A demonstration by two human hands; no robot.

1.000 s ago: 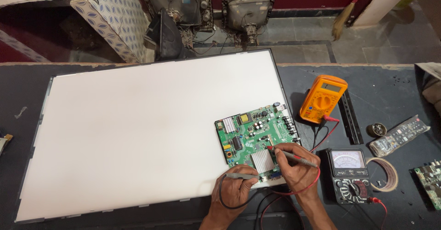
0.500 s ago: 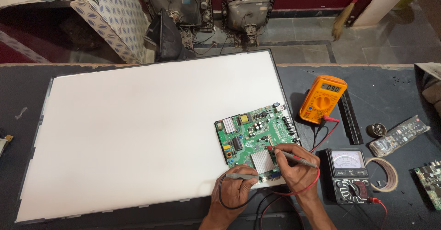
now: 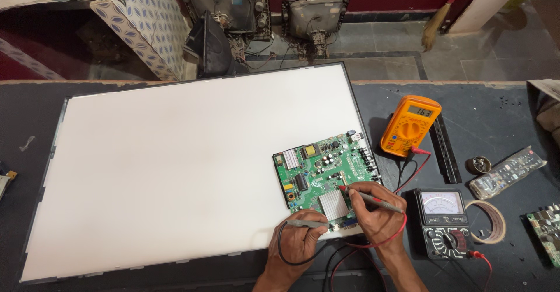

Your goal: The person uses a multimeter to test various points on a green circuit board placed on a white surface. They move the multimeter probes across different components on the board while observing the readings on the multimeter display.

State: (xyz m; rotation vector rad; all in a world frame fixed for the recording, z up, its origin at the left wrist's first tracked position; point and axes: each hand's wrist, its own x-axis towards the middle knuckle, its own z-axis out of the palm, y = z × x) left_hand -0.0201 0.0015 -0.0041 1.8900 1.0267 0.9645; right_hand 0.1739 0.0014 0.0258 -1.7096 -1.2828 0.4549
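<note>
Surface: dark workbench [image 3: 501, 102], scuffed, specks of debris.
Panel: large white flat panel [image 3: 186, 164] lies flat, fills the left and middle of the bench.
Room: grey tiled floor behind bench; two old tube sets [image 3: 318, 18] face down on it, broom [image 3: 440, 18] leaning at the wall, blue-and-white patterned cover [image 3: 143, 27] at upper left.
Board: green circuit board [image 3: 326, 175] rests on the panel's lower right corner.
Left hand [image 3: 297, 242]: fingers curled around black probe [image 3: 306, 224], tip at the board's lower edge.
Right hand [image 3: 373, 216]: fingers pinched on red probe [image 3: 370, 197], tip on the board.
Meters: orange digital meter [image 3: 408, 126] right of the board; black analog meter [image 3: 443, 222] just beside the right hand.
Labels: small white sticker [image 3: 290, 159] on the board's upper left.
</note>
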